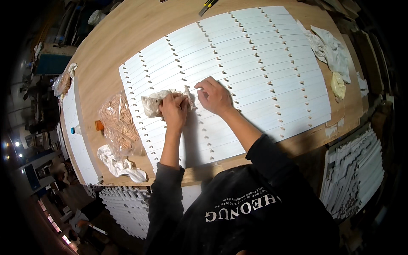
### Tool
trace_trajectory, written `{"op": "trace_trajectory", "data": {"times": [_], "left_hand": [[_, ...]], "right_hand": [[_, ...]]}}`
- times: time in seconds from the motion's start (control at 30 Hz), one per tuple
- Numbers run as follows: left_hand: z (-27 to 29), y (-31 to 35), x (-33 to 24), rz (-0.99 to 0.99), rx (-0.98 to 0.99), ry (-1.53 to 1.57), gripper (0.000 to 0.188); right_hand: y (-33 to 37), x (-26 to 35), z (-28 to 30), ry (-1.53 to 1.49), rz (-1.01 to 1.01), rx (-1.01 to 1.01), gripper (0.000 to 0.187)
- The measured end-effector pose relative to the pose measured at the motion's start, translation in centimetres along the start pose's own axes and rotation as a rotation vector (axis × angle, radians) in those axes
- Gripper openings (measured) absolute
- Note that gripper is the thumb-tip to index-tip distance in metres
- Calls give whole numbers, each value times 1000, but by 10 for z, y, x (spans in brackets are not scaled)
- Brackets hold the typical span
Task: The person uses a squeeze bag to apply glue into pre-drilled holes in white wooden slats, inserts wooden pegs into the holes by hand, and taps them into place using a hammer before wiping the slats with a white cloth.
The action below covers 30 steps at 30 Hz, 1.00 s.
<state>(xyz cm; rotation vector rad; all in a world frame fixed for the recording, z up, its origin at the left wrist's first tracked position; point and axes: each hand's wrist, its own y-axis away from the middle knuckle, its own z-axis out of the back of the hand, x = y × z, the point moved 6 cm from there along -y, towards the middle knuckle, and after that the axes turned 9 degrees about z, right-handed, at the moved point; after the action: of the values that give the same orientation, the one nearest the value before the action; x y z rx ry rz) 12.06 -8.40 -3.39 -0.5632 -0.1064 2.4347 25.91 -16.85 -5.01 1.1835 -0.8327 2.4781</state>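
Note:
White narrow boards (250, 89) lie side by side, with rows of short wooden dowels (265, 76) standing up from them. My left hand (173, 111) is closed on a crumpled off-white cloth (154, 103), which rests on the boards near their left side. A tuft of the cloth sticks out past its fingertips. Just to the right, my right hand (214, 97) is over the boards beside a dowel row. Its fingers are bent, with thumb and index finger slightly apart and nothing visible between them. The undersides of both hands are hidden.
A clear plastic bag of loose dowels (119, 123) lies left of the boards, beside a bottle with an orange cap (99, 125) and a white rag (119, 163). Yellow-black cutters (208, 6) lie at the far edge. Crumpled cloths (333, 49) sit right; stacked white strips (352, 170) stand below.

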Motion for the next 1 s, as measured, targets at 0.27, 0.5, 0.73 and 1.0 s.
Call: {"op": "trace_trajectory", "data": {"times": [0.27, 0.5, 0.73, 1.0], "left_hand": [[-10, -22, 5, 112, 80, -15, 8], [-21, -38, 20, 322, 234, 38, 14], [-11, -35, 26, 420, 185, 218, 18], [-19, -43, 10, 167, 335, 1, 20]], "right_hand": [[1, -1, -2, 0, -1, 10, 12], [3, 1, -3, -2, -12, 22, 11], [1, 3, -1, 42, -2, 18, 9], [3, -2, 0, 1, -17, -11, 10]]}}
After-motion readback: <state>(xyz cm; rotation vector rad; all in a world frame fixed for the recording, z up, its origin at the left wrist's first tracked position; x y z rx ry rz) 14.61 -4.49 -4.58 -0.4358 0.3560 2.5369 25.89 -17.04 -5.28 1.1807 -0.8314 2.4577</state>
